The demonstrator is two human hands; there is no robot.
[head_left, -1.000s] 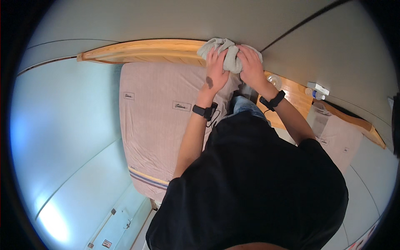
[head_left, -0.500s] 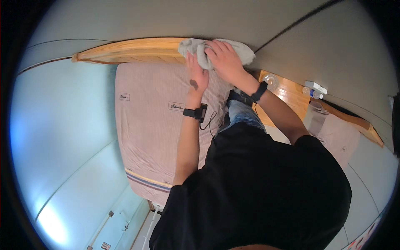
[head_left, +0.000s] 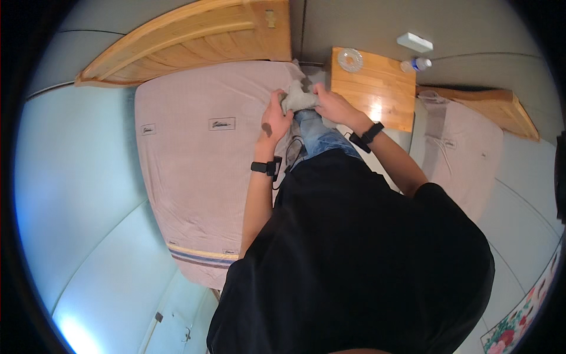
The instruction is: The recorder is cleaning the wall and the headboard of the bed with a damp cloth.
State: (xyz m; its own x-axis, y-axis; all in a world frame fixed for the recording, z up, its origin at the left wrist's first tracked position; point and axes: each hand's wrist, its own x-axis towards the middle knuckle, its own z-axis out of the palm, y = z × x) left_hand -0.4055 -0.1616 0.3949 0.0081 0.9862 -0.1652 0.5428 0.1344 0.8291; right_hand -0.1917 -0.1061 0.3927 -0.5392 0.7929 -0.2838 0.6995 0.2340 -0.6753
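gray cloth (head_left: 299, 98) has left the headboard (head_left: 194, 44), between both hands (head_left: 274, 121) (head_left: 337, 108)

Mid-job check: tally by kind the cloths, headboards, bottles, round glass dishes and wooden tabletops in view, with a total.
Gray cloth: 1
Wooden headboards: 2
Bottle: 1
Round glass dish: 1
Wooden tabletop: 1
Total: 6

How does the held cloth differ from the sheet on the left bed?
The cloth is grey; the sheet is pink with stripes. The cloth is bunched between the left hand and right hand; the sheet is spread mostly flat. The cloth looks much smaller than the sheet. Both are fabric.
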